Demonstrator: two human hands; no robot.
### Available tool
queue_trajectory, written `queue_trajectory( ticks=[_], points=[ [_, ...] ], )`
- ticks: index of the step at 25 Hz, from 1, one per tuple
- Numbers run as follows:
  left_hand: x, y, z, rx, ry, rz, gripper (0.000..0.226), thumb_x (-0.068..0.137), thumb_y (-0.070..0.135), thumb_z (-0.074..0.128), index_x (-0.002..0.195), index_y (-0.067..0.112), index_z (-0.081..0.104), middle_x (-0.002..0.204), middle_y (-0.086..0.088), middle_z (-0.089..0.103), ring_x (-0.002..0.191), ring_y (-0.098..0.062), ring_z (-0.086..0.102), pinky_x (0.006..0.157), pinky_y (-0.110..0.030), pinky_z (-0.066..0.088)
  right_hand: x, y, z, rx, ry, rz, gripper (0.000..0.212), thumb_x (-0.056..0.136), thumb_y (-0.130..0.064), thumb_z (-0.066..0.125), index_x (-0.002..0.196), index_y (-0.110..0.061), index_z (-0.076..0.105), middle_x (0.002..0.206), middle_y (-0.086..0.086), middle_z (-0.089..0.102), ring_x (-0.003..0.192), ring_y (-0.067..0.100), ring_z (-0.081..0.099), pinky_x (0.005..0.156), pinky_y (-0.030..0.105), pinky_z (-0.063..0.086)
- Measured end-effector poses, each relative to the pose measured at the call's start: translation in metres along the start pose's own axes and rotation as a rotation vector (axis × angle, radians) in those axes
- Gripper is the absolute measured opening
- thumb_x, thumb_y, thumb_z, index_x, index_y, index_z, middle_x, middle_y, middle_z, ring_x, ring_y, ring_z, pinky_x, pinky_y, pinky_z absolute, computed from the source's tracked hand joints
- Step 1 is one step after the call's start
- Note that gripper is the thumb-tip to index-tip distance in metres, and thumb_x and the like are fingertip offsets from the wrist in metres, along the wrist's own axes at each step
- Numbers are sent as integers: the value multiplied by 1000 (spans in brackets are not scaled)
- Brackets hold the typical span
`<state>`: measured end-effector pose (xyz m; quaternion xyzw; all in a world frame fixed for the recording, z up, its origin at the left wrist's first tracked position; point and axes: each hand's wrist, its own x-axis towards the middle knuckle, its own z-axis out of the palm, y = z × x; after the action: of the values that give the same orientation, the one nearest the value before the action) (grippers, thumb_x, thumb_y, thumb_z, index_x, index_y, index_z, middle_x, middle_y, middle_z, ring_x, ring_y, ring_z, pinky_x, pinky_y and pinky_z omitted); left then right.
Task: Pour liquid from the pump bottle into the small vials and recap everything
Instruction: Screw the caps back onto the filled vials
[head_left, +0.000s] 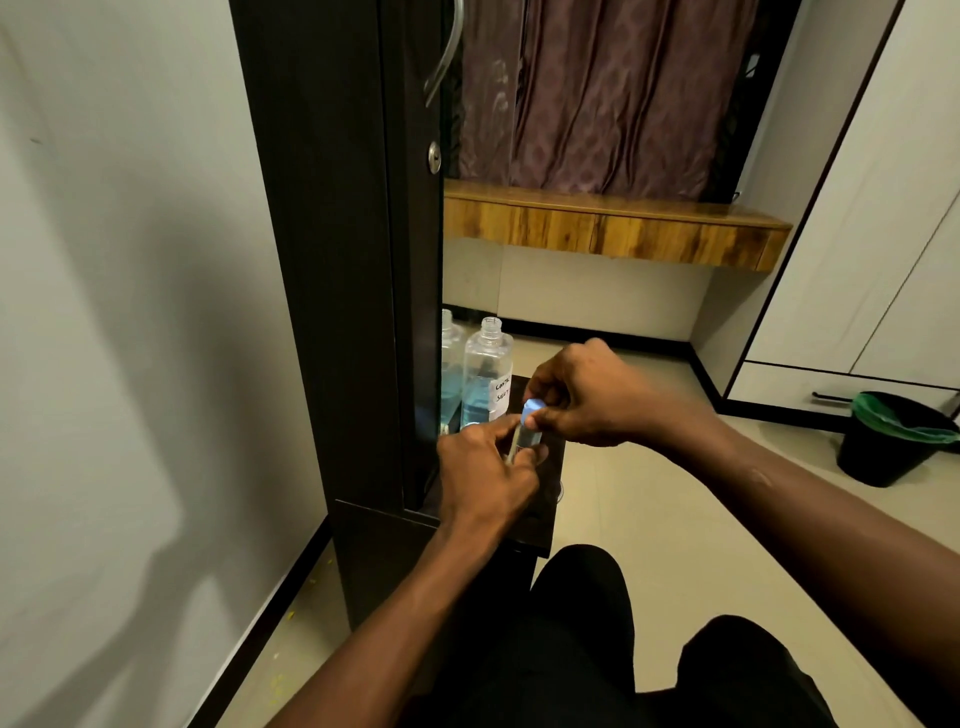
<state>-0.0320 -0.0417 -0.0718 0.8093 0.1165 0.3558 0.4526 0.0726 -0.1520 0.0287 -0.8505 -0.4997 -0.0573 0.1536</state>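
Note:
A clear bottle (485, 376) with blue liquid in its lower part and a white handwritten label stands uncapped on a small dark table (545, 538), next to a mirror. My left hand (485, 470) grips a small clear vial (529, 435) just in front of the bottle. My right hand (587, 395) pinches the vial's light blue cap (533, 406), which sits on the vial's top. Both hands hide most of the vial and the tabletop.
A tall dark cabinet door (337, 260) with a mirror stands at the left and reflects the bottle. A wooden shelf (613, 223) and curtain are behind. A black bin (893, 439) with a green liner sits on the floor at right. My knees (582, 613) are below the table.

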Motion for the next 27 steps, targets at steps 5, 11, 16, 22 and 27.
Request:
queue_trajectory(
  ticks=[5, 11, 16, 22, 27],
  points=[
    [-7, -14, 3, -28, 48, -71, 43, 76, 28, 90, 116, 21, 78, 82, 8, 77, 68, 5, 69, 64, -5, 52, 4, 7, 18, 3, -5, 21, 22, 80, -29, 80, 98, -16, 79, 83, 3, 76, 77, 19, 71, 70, 37, 58],
    [-19, -59, 0, 33, 72, -268, 52, 69, 26, 94, 116, 12, 76, 96, 0, 79, 76, 3, 70, 66, -3, 51, 12, 28, 62, -53, -35, 84, 23, 82, -26, 76, 101, -15, 79, 79, 4, 73, 74, 23, 63, 73, 34, 53],
    [-19, -84, 4, 71, 56, -371, 42, 77, 16, 89, 116, 11, 75, 98, 0, 78, 81, -2, 72, 64, -3, 52, 20, 33, 90, 28, -51, 115, 24, 84, -23, 74, 106, -14, 79, 92, 5, 78, 83, 21, 69, 74, 25, 48],
    [-13, -90, 8, 27, 74, -381, 34, 74, 12, 90, 106, 10, 77, 82, 7, 72, 75, 2, 69, 63, -4, 52, 34, 32, 103, 69, -22, 112, 28, 82, -25, 78, 107, -14, 78, 93, 5, 79, 83, 17, 71, 77, 25, 50],
    [-11, -91, 9, 11, 68, -399, 30, 75, 9, 89, 102, 11, 77, 75, 15, 67, 69, 7, 65, 59, -2, 49, 39, 28, 104, 80, -23, 100, 28, 83, -24, 80, 109, -14, 78, 95, 6, 79, 84, 15, 72, 84, 30, 56]
  ],
)
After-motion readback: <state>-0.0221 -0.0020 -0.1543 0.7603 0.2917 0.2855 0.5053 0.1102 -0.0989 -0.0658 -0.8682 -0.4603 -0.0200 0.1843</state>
